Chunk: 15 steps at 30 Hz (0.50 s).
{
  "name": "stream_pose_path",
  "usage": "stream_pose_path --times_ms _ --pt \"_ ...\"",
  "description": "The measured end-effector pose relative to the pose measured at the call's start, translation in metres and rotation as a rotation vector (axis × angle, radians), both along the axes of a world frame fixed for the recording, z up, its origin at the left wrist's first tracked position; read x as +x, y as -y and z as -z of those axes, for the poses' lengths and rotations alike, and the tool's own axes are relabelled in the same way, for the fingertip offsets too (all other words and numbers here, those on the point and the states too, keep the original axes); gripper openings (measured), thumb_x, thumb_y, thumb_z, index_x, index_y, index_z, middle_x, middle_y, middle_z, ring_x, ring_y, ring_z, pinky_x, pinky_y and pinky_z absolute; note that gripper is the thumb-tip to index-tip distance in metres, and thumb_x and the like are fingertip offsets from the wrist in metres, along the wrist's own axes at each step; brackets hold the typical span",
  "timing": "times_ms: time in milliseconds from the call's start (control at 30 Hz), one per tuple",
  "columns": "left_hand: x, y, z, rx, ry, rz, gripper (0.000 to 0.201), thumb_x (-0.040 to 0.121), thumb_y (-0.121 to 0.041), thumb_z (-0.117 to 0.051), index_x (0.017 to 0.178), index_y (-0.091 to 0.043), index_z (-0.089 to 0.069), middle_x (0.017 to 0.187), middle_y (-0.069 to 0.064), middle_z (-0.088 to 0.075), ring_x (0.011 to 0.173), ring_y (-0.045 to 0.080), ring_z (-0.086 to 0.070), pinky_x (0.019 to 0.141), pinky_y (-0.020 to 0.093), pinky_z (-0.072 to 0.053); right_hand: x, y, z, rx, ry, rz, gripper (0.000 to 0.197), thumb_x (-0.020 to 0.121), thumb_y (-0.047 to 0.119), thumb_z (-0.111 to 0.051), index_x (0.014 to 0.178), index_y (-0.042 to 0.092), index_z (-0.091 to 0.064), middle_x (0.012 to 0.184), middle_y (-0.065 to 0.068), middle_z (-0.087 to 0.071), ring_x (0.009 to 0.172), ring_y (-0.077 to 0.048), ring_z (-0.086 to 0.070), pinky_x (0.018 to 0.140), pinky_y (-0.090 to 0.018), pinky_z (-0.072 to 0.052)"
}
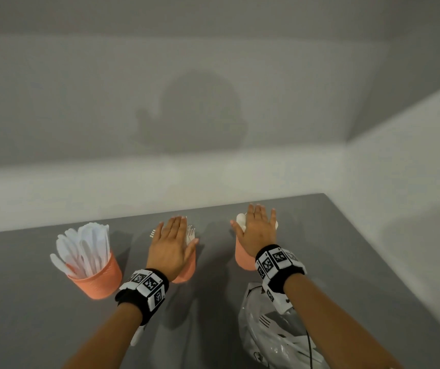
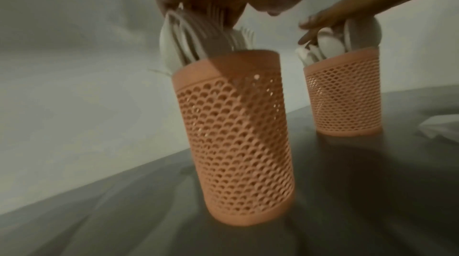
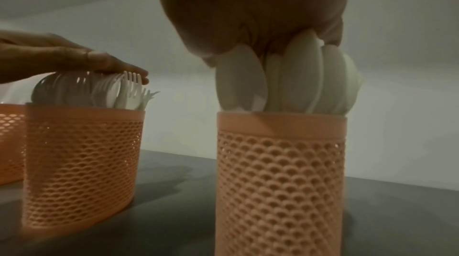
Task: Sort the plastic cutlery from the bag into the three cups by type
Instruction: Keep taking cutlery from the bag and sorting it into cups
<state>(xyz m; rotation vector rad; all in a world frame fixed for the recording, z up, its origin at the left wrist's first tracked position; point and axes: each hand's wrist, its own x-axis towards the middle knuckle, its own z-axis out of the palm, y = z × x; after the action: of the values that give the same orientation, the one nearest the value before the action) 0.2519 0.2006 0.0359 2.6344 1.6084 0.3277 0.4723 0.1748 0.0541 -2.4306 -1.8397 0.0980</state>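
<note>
While both palms lay flat on the cutlery, I read the layout from the head view. My left hand rested on the forks standing in the middle cup, fingers straight and close together, gripping nothing. My right hand pressed the same way on the spoons in the right cup, fingers straight and slightly spread. The knives fanned out of the left cup, untouched, left of my left hand.

The relation that mattered was vertical: every piece stood with its long axis upright, heads directly under my palms, so the only useful motion was straight down along the handles. A sideways shove would have tipped a cup, I judged, since the mesh cups stood tall on the table.

The bag lay near me, right of centre, just behind my right wrist and partly under that forearm. White shapes showed through the plastic, though I could not tell whether they were cutlery left inside or printing. My right hand was plainly the nearer one for reaching back to it. The sorting looked nearly or wholly finished.
</note>
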Motion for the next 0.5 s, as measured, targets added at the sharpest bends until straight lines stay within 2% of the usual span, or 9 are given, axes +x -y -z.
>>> stream_pose_path --times_ms 67,133,267,367,467,500 --pt "0.005 0.002 -0.001 -0.035 -0.058 0.012 0.105 0.08 -0.067 0.019 0.141 -0.002 -0.036 0.145 0.015 -0.042 0.137 0.028 -0.037 0.115 0.039 -0.018 -0.002 0.001 -0.005 -0.09 0.078 -0.006 0.076 0.095 0.056 -0.017 0.147 0.001 -0.016 0.155 -0.02 -0.016 0.146 -0.029 -0.007 0.115 -0.052 0.008" --pt "0.008 0.003 0.001 -0.019 -0.102 0.006 0.109 0.075 -0.073 0.019 0.145 -0.002 -0.025 0.151 0.015 -0.032 0.141 0.028 -0.029 0.116 0.04 -0.017 -0.003 -0.002 -0.009 -0.177 0.107 0.006 0.08 0.094 0.059 -0.017 0.147 0.001 -0.014 0.156 -0.019 -0.012 0.146 -0.03 -0.004 0.115 -0.054 0.008" --pt "0.011 0.002 -0.004 -0.106 -0.158 -0.027 0.124 0.054 -0.08 0.028 0.149 -0.006 -0.005 0.158 0.009 -0.012 0.146 0.023 -0.01 0.118 0.037 -0.008 -0.001 -0.002 -0.019 -0.277 0.011 0.006 0.09 0.088 0.069 -0.02 0.149 0.006 0.0 0.158 -0.014 0.003 0.146 -0.03 0.003 0.114 -0.055 0.009" --pt "0.012 0.009 -0.014 -0.116 -0.109 -0.019 0.115 0.057 -0.077 0.018 0.149 -0.009 0.002 0.159 0.008 -0.002 0.147 0.023 0.0 0.118 0.04 0.0 0.001 -0.001 -0.031 -0.331 -0.045 0.024 0.093 0.085 0.074 -0.018 0.15 0.011 0.002 0.158 -0.013 0.009 0.146 -0.031 0.008 0.113 -0.056 0.01" --pt "0.014 0.024 -0.029 -0.001 0.015 0.072 0.113 0.06 -0.08 0.027 0.149 -0.014 0.004 0.159 0.009 0.001 0.147 0.023 0.003 0.116 0.036 0.007 0.0 0.009 -0.037 -0.179 -0.098 0.014 0.089 0.087 0.072 -0.018 0.15 0.014 0.004 0.158 -0.011 0.013 0.146 -0.027 0.012 0.113 -0.055 0.01" --pt "0.018 0.032 -0.035 0.009 0.097 0.119 0.107 0.066 -0.079 0.021 0.15 -0.015 0.001 0.159 0.008 -0.002 0.147 0.022 0.0 0.116 0.033 0.004 -0.002 0.015 -0.039 -0.132 -0.099 -0.001 0.085 0.088 0.069 -0.018 0.15 0.014 0.002 0.158 -0.01 0.012 0.146 -0.026 0.011 0.113 -0.054 0.01"
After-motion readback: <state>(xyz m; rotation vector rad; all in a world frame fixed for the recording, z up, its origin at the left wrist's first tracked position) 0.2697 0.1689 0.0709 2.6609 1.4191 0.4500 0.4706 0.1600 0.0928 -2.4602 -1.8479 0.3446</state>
